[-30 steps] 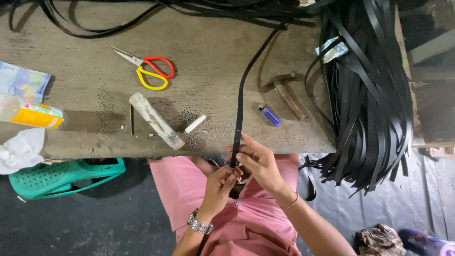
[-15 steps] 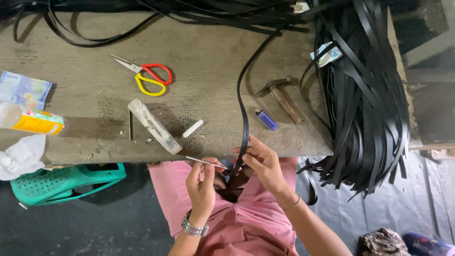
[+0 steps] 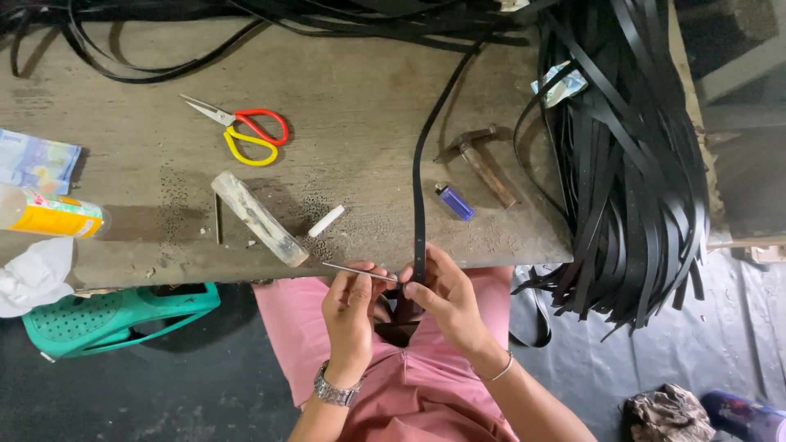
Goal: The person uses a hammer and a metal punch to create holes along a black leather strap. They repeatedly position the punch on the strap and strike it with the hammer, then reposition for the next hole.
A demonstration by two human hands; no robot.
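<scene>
The person wears a pink garment that covers the lap and falls in soft folds below the table edge. On the left wrist, just below the left hand, sits 1 silver metal wristwatch with a linked band. On the right wrist, just below the right hand, hangs 1 thin silver bangle. Both forearms are bare, with no sleeves reaching them, and the fingers carry no rings that can be made out.
</scene>
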